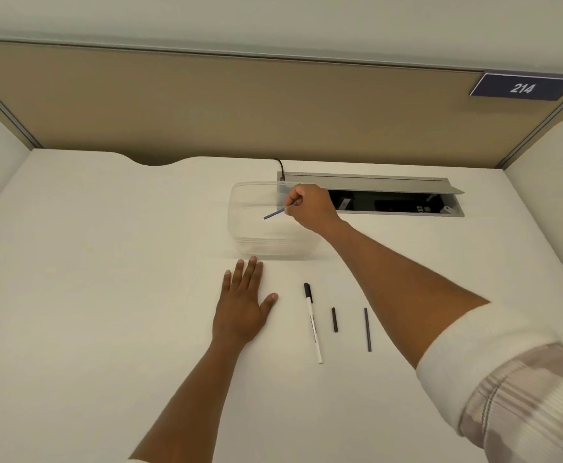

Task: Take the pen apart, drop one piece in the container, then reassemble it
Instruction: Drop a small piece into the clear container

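Observation:
My right hand (pixel 310 208) is closed on a thin blue pen piece (pixel 275 213), holding it over the clear plastic container (pixel 240 225) at the back of the white desk. The piece slants down to the left above the container's inside. My left hand (pixel 243 304) lies flat and open on the desk just in front of the container. To its right lie a white pen barrel with a black cap (pixel 313 324), a short dark piece (pixel 334 319) and a longer thin dark rod (pixel 367 329), all roughly parallel.
An open grey cable hatch (pixel 390 198) with a raised lid sits in the desk behind my right hand, a black cable beside it. Beige partition walls enclose the desk at the back and sides. A sign reading 214 (pixel 522 87) is at upper right.

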